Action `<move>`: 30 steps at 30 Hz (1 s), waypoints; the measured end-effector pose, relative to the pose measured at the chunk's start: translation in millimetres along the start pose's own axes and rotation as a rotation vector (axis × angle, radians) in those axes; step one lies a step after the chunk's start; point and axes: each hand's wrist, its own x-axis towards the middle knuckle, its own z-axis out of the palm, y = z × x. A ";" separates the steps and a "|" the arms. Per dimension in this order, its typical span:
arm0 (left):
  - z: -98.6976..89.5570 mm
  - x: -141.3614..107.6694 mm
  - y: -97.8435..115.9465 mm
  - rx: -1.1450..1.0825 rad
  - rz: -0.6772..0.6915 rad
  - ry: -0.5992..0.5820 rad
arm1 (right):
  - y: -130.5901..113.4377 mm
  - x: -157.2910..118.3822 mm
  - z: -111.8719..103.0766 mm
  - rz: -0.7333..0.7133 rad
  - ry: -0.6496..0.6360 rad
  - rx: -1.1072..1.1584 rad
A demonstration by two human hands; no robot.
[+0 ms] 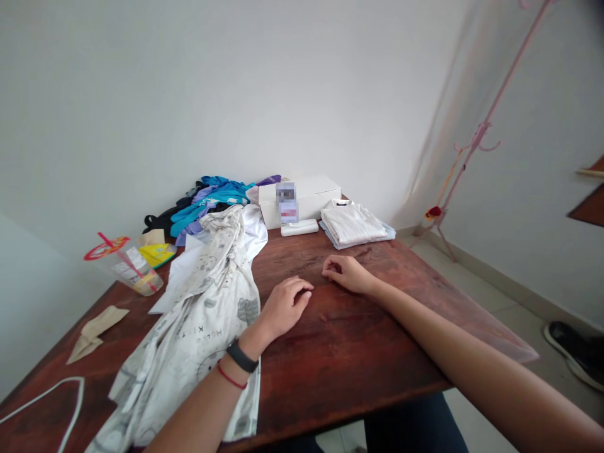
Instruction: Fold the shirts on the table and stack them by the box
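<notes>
Printed garment [224, 302] lies lengthwise along the left of the tabletop [330, 352], partly under the left forearm [198, 402], probably for easy reach. Beside it, the left hand [285, 304] is loosely bent and empty; the right hand [348, 274], half curled, also grasps nothing, near folded clothes [353, 223] likely stacked to stay flat.

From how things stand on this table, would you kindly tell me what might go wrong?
The plastic cup stands just left of the printed garment, so a careless tug on the cloth might tip it. The garment also stretches towards the near edge of the table, beside the left hand, and could perhaps slip off if nudged. The folded clothes lie close to the right edge, where a bump may push them over.
</notes>
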 end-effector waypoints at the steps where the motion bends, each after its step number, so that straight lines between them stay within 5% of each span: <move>1: 0.0 0.1 0.0 0.000 0.000 -0.002 | 0.0 0.0 -0.1 -0.002 -0.002 0.002; 30: -1.4 -0.6 1.5 0.006 0.029 -0.028 | -0.7 -0.5 -1.2 -0.004 -0.032 0.009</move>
